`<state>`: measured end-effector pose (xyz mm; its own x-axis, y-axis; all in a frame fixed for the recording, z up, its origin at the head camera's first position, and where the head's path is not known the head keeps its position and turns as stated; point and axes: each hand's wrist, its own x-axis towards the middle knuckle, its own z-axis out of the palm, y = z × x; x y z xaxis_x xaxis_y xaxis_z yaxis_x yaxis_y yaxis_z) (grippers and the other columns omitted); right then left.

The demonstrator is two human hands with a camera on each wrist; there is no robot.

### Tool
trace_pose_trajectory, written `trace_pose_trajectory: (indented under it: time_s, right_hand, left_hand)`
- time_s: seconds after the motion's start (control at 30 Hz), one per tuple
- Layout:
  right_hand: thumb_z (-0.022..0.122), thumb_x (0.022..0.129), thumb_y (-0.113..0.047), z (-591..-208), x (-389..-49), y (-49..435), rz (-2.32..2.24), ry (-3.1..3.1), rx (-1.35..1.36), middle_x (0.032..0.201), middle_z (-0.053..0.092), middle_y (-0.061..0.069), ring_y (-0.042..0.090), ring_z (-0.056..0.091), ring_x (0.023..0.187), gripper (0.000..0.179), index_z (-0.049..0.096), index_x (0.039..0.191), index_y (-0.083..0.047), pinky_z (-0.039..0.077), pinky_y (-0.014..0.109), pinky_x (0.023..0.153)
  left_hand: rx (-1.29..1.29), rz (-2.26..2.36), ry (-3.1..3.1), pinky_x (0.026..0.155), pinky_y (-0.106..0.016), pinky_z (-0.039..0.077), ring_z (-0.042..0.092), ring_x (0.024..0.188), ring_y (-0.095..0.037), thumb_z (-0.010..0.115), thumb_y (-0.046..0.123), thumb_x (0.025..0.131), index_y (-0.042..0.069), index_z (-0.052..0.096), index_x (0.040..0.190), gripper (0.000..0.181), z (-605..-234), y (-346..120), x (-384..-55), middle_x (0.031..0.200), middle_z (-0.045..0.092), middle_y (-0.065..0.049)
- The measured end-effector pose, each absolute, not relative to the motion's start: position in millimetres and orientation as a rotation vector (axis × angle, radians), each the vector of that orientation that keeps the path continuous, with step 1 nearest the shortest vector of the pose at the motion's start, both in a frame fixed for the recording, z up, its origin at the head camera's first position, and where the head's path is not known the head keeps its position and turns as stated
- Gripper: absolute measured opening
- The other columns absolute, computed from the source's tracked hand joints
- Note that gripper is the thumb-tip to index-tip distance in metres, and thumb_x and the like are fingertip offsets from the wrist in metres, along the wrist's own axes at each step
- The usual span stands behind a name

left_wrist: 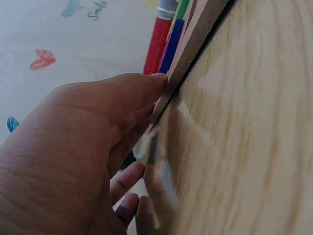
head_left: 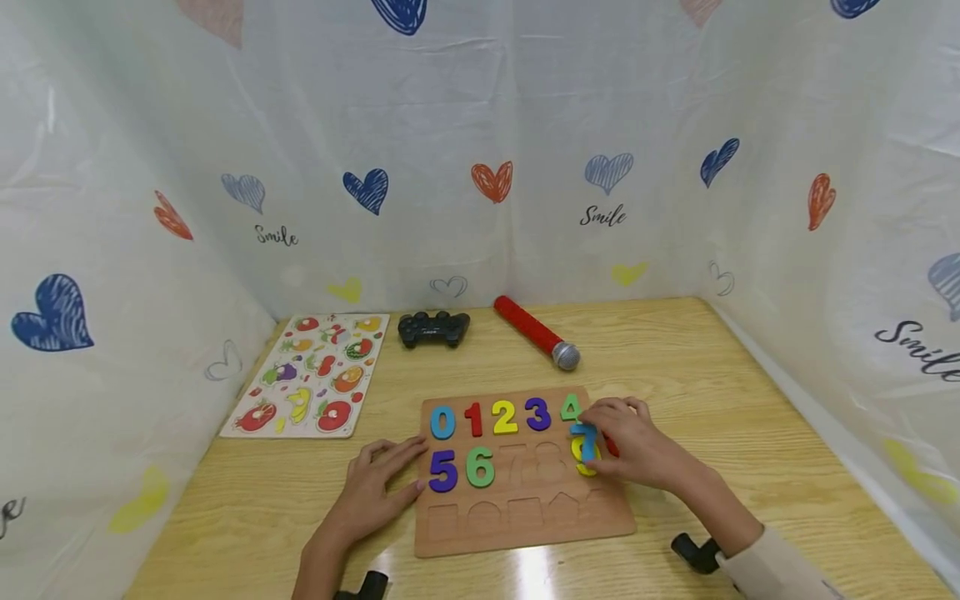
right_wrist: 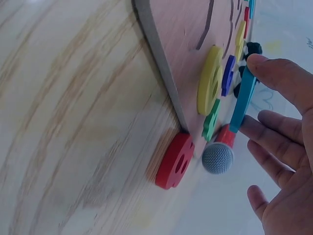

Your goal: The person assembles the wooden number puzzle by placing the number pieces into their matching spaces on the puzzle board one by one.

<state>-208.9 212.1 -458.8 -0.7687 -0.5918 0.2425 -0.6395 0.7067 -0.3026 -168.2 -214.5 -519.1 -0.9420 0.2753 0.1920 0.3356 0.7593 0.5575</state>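
A wooden number board lies on the table, with 0 to 4 in its top row and the purple 5, green 6 and yellow 9 in the middle row. My left hand rests at the board's left edge, thumb and fingertips touching it, fingers fairly straight. Over the board's right side, my right hand pinches a blue 7 between thumb and fingers, raised above the yellow 9. A red 8 sits beside the board's right edge, mostly hidden by my right hand in the head view.
A fruit picture board lies at the back left. Behind the number board are a black game controller and a red microphone. A heart-printed sheet encloses the table's back and sides.
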Motion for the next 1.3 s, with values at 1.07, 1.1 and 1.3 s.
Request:
trace_pose_trajectory:
  time_s: [1.07,1.1,1.3]
  right_hand:
    - [0.082,0.084,-0.026,-461.2,-206.4,169.9,0.641,-2.758,1.16,0.128,0.062,0.004,0.029,0.048,0.126,0.058,0.061,0.132,-0.004,0.018,0.06,0.105]
    - [0.081,0.084,-0.027,-460.9,-206.4,168.8,0.649,-2.76,1.166,0.128,0.061,0.003,0.029,0.047,0.126,0.058,0.061,0.133,-0.004,0.017,0.06,0.105]
    - [0.081,0.085,-0.034,-459.9,-208.4,161.9,0.592,-2.788,1.177,0.132,0.061,0.004,0.03,0.046,0.129,0.063,0.06,0.136,-0.004,0.018,0.061,0.107]
  left_hand:
    - [-0.481,-0.937,-2.885,0.098,-0.053,0.025,0.035,0.131,-0.024,0.071,0.043,0.092,0.03,0.057,0.144,0.056,-517.4,-214.9,-164.0,0.15,0.047,0.014]
    - [-0.483,-0.934,-2.885,0.098,-0.053,0.026,0.035,0.131,-0.023,0.071,0.043,0.092,0.031,0.057,0.144,0.056,-517.3,-214.9,-164.4,0.15,0.047,0.014]
    - [-0.5,-0.92,-2.884,0.099,-0.053,0.025,0.035,0.131,-0.023,0.069,0.045,0.092,0.031,0.057,0.144,0.056,-516.6,-214.6,-167.7,0.151,0.046,0.015]
